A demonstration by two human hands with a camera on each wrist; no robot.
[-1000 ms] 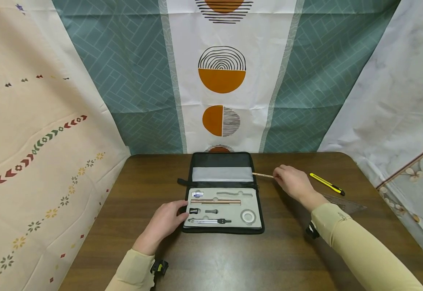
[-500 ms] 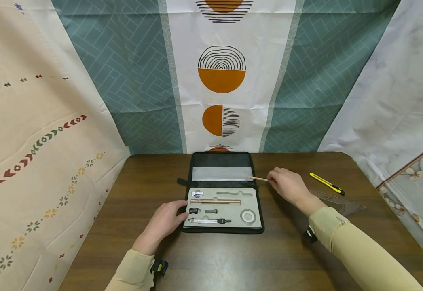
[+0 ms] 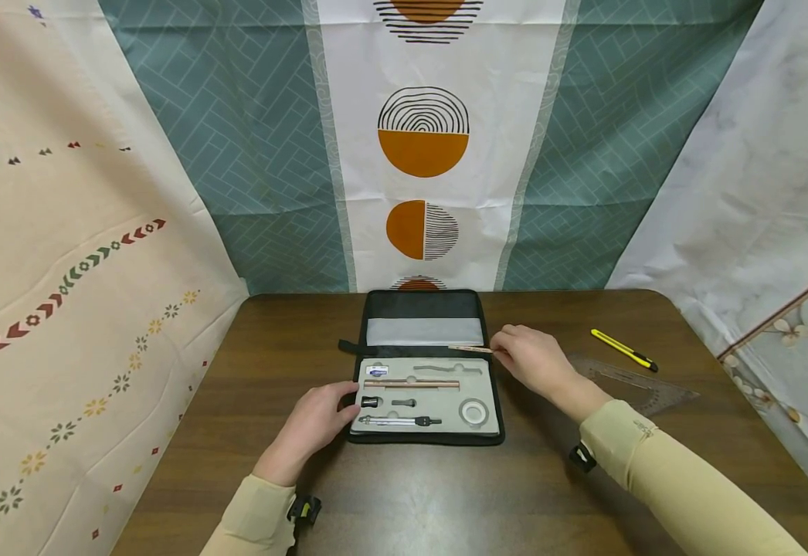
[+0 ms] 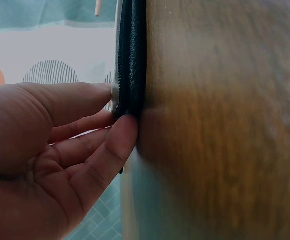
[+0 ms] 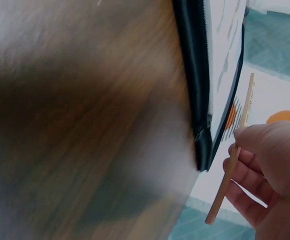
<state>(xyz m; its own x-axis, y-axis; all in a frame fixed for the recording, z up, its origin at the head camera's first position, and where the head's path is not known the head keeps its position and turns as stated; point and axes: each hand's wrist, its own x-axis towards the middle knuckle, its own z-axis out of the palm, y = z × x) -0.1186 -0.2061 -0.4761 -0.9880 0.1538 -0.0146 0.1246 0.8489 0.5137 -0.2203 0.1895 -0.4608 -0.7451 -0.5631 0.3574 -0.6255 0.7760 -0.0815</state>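
Note:
A black zip-up drawing-set case lies unfolded on the table. At its left edge, my left hand holds the rim; the left wrist view has the thumb at the tray's lip and a finger against the zipper side. My right hand pinches a thin wooden pencil between thumb and fingers, over the case's right side by the fold. In the grey tray sit a compass, a copper-coloured pencil, a white ring-shaped roll, a small black sharpener and an eraser.
A yellow utility knife lies right of the case. Nearer, a clear set square rests on the wooden table, partly behind my right forearm. Patterned cloth hangs behind the table and along both sides.
My right hand has moved left and slightly nearer with the pencil, from beside the lid to over the fold's right end. The left hand stays at the case's edge.

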